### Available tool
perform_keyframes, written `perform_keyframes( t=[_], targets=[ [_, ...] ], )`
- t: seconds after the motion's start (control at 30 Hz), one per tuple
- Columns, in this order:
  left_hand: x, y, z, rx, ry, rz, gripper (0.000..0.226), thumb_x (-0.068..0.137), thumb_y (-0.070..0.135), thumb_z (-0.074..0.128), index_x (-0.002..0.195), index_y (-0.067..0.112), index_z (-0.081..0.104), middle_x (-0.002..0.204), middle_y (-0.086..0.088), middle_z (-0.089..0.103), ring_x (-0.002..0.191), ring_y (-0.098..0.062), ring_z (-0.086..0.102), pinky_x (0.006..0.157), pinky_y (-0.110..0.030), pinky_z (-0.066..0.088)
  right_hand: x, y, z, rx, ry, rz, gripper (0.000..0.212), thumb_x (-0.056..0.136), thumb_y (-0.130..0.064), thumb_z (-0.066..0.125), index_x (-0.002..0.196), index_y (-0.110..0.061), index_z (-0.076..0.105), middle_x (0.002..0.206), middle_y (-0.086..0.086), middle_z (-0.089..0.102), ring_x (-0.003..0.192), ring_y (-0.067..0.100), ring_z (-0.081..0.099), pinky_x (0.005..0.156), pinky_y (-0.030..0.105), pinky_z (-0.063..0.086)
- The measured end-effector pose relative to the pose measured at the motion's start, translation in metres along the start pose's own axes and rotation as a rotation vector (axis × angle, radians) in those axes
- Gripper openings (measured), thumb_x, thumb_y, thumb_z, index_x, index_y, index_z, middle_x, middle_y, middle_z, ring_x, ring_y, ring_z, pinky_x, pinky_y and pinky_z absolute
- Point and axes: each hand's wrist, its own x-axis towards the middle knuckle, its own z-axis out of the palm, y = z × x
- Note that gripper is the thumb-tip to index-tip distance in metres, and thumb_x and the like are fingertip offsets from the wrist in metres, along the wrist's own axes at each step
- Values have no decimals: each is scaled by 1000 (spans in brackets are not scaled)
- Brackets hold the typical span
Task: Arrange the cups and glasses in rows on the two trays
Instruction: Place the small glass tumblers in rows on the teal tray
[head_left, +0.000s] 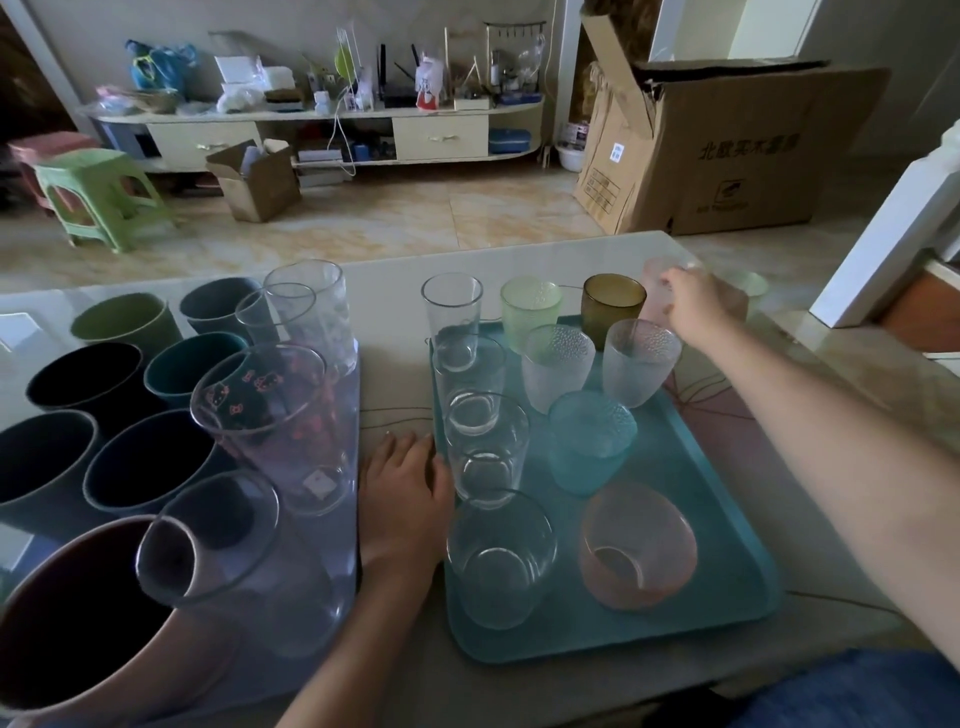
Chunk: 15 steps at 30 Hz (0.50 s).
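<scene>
Right hand (693, 306) is stretched way out to about 1 o'clock, fingers curled round a pale pink glass (655, 291) just past the far edge of the teal tray (727, 519). That glass sits off the tray on the counter (384, 291), right beside the amber glass (613, 306), and a pale green one (750, 291) pokes out behind the hand at the counter's far right edge.

Left hand (405, 493) lies flat on the counter, fingers relaxed and straight, holding nothing, in the narrow strip between the two trays. Its fingertips touch or nearly touch the teal tray's left rim; can't tell which.

On the teal tray: a column of clear glasses (485, 441) runs down the left side, then frosted, green, teal and a peach glass (636, 545) in the middle. The right strip of that tray, around 3 o'clock, is bare.

Over at 9 o'clock the clear tray (348, 519) is packed with dark cups (83, 384) and tall clear glasses, including one with red cartoon prints (270, 415), standing right up to its right edge.
</scene>
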Motion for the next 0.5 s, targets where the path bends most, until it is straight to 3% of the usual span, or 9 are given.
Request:
perform_keyframes(
  t=[0.13, 0.3, 0.5],
  targets=[
    [-2, 0, 1, 12, -4, -1, 47, 87, 29, 35, 125, 13, 58, 135, -6, 55, 134, -26, 37, 113, -37, 28, 0, 1, 4, 76, 98, 16, 22, 92, -4, 48, 106, -11, 64, 106, 16, 65, 94, 35, 61, 68, 32, 42],
    [-1, 2, -2, -9, -5, -2, 53, 83, 31, 31, 122, 12, 60, 134, -8, 55, 133, -27, 38, 113, -37, 28, -3, 1, -17, 150, 177, 19, 23, 93, -4, 48, 108, -8, 65, 103, 17, 68, 91, 35, 62, 64, 29, 38],
    [-3, 3, -5, 1, 6, 40, 46, 84, 29, 32, 110, 10, 64, 118, -8, 64, 120, -27, 47, 102, -36, 35, -27, 3, -74, 238, 336, -58, 17, 94, -14, 54, 107, -11, 65, 105, 13, 69, 92, 33, 65, 69, 37, 53]
  ],
)
